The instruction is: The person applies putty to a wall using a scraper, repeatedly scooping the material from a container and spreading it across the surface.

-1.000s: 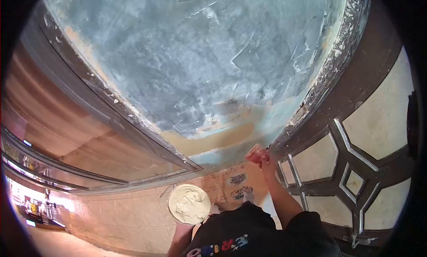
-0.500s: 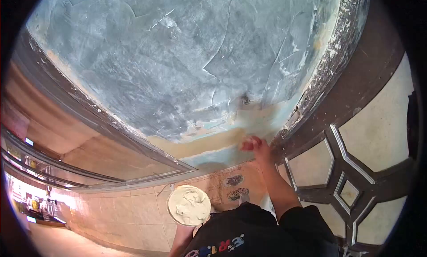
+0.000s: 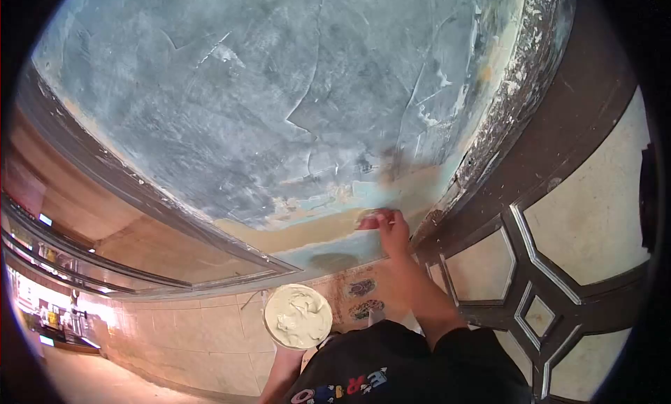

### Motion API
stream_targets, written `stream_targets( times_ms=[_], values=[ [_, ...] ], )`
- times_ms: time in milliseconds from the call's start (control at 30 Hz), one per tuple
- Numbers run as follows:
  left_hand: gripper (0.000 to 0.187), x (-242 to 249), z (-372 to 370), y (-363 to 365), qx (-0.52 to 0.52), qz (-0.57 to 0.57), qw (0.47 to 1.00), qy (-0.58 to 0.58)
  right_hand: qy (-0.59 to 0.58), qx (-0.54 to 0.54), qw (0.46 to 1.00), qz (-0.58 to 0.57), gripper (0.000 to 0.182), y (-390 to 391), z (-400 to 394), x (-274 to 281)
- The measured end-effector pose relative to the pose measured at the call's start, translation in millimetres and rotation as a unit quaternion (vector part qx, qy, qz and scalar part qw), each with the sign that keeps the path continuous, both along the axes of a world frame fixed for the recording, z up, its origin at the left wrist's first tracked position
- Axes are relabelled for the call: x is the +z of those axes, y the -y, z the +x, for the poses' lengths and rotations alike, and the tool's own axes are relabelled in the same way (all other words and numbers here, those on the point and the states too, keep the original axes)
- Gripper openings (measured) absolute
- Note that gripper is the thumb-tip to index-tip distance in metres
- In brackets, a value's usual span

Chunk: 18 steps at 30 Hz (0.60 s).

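In the lower middle a round tub (image 3: 298, 317) of thick cream-coloured paste, its surface swirled, rests on my left hand (image 3: 286, 356). That hand grips it from below, with most of its fingers hidden. My right hand (image 3: 393, 228) is closed around a small red scraper (image 3: 369, 220), partly blurred, held against the low part of the wall (image 3: 279, 103). A tan band of paste (image 3: 307, 233) runs leftward from the tool along the wall's bottom, between light blue patches. Higher up, the wall is grey-blue with cracks and scratches.
A worn dark frame (image 3: 521, 89) edges the wall on the right, beside a dark door with pale panels (image 3: 482, 268). Glass framed in dark trim (image 3: 133, 229) is on the left. Below lie floor tiles (image 3: 203, 334) and a patterned mat (image 3: 360, 299).
My right hand has moved left along the wall with the red scraper. The view has shifted slightly; the tub remains in my left hand.
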State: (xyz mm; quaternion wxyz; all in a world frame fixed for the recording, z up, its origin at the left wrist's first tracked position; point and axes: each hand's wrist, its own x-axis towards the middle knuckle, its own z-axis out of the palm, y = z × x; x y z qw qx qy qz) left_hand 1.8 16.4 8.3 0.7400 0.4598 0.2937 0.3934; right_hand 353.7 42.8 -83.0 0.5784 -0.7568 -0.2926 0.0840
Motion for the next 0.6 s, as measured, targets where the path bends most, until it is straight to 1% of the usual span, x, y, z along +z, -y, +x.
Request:
stream_targets(
  times_ms=[33,67,100,133,167,200,233,300,333,367,400,433,467,500,533,567,600],
  values=[
    [0.07,1.8,-0.4,-1.9,-0.01,0.298,0.931,-0.212,-0.002,-0.001,1.0,0.001,0.039,3.6,6.2,-19.4],
    [0.074,-83.0,-25.6,-8.7,-0.03,0.148,0.97,-0.192,-0.025,-0.02,0.999,-0.009,0.037,7.5,11.3,-52.3],
    [0.074,-80.9,-24.3,-9.1,-0.029,0.148,0.97,-0.192,-0.048,-0.036,0.998,-0.021,0.036,13.7,16.6,-95.8],
    [0.069,-73.8,-20.5,-7.4,-0.035,0.078,0.989,-0.118,-0.08,-0.041,0.99,-0.105,0.035,24.3,22.9,-169.6],
    [0.064,-62.2,-13.7,-6.9,-0.041,0.008,0.998,-0.042,-0.207,0.002,0.97,-0.126,0.033,43.6,3.2,-140.2],
    [0.061,-48.8,-5.3,-8.8,-0.045,-0.06,0.997,0.036,-0.328,0.046,0.933,-0.142,0.032,62.2,-14.9,-105.1],
    [0.058,-36.2,1.4,-10.9,-0.048,-0.126,0.984,0.114,-0.326,0.05,0.934,-0.14,0.032,71.2,-24.1,-97.9],
    [0.056,-23.5,2.8,-10.4,-0.048,-0.256,0.929,0.264,-0.406,0.112,0.897,-0.134,0.031,86.4,-42.3,-91.3],
    [0.068,-39.6,-4.7,-14.1,0.017,-0.07,0.997,-0.014,-0.406,0.117,0.896,-0.138,0.031,89.7,-47.1,-72.7],
    [0.064,-54.8,-13.2,-17.0,0.012,-0.221,0.967,0.127,-0.395,0.137,0.901,-0.115,0.027,90.6,-49.4,-53.2],
    [0.063,-45.3,-8.9,-18.9,0.018,-0.23,0.958,0.169,-0.384,0.157,0.905,-0.09,0.024,88.5,-49.4,-34.4],
    [0.062,-28.6,0.0,-22.4,0.022,-0.238,0.948,0.212,-0.383,0.161,0.905,-0.092,0.024,84.5,-46.6,-22.9],
    [0.059,-12.8,6.8,-24.7,-0.013,-0.28,0.921,0.272,-0.338,0.201,0.917,-0.066,0.025,79.3,-42.7,-12.4],
    [0.059,-6.7,11.1,-28.1,-0.011,-0.28,0.92,0.275,-0.293,0.239,0.925,-0.039,0.028,74.9,-38.2,0.1],
    [0.059,-2.4,14.6,-31.2,-0.022,-0.287,0.916,0.277,-0.291,0.241,0.925,-0.041,0.028,70.1,-36.5,22.4],
    [0.059,0.9,17.9,-34.2,-0.033,-0.295,0.913,0.28,-0.222,0.253,0.941,-0.006,0.024,64.3,-38.0,51.5],
    [0.057,3.5,21.1,-36.7,-0.017,-0.291,0.924,0.249,-0.152,0.264,0.952,0.029,0.02,59.4,-40.3,76.0]
  ],
)
